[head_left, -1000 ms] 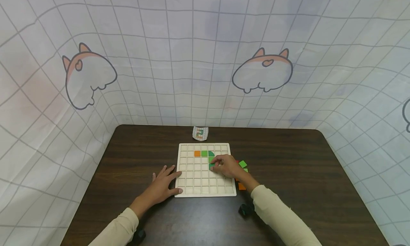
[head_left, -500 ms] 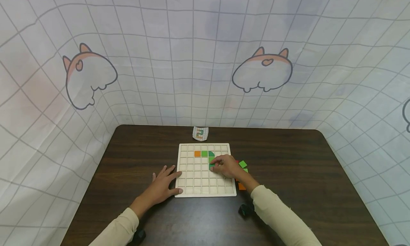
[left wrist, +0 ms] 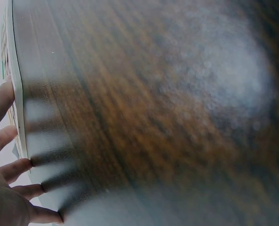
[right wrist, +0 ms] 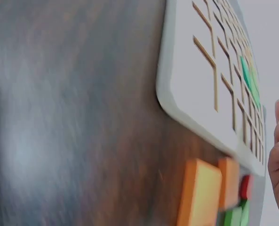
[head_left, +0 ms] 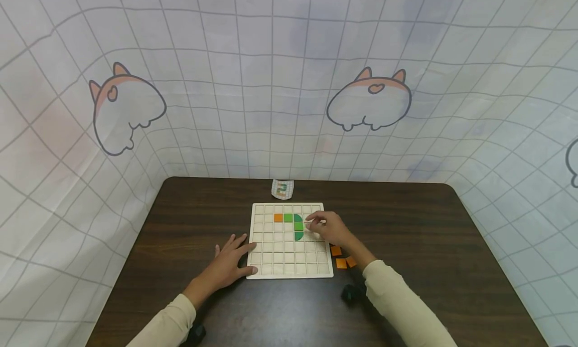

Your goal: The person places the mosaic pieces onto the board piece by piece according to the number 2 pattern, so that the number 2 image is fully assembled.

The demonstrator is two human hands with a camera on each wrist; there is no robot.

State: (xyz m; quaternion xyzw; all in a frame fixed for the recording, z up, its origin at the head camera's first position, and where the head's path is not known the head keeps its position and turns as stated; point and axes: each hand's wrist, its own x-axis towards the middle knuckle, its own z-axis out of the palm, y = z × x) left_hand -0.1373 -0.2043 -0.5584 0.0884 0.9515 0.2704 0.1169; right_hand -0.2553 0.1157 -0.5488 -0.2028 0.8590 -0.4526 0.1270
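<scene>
A cream grid board [head_left: 271, 256] lies on the dark table. On it sit an orange square tile [head_left: 278, 217], a light green square tile [head_left: 288, 217] and a dark green rounded tile [head_left: 298, 217] in a row. Below that rounded tile come another light green tile [head_left: 298, 226] and a second dark green rounded tile [head_left: 299, 235]. My left hand [head_left: 228, 262] rests at the board's left edge, fingers spread, thumb and index on the rim. My right hand [head_left: 329, 227] hovers over the board's right side, just right of the tiles, fingers loosely bent with nothing visible between them.
Loose orange tiles [head_left: 340, 263] lie beside the board's right edge; the right wrist view also shows a red tile [right wrist: 246, 187] and green tiles [right wrist: 233, 216] there. A small printed card [head_left: 282, 189] lies behind the board. Gridded white cloth [head_left: 253, 96] surrounds the table.
My right hand has let go of the lower dark green rounded tile and moved slightly right and up, leaving that tile in full view. The left hand has stayed put.
</scene>
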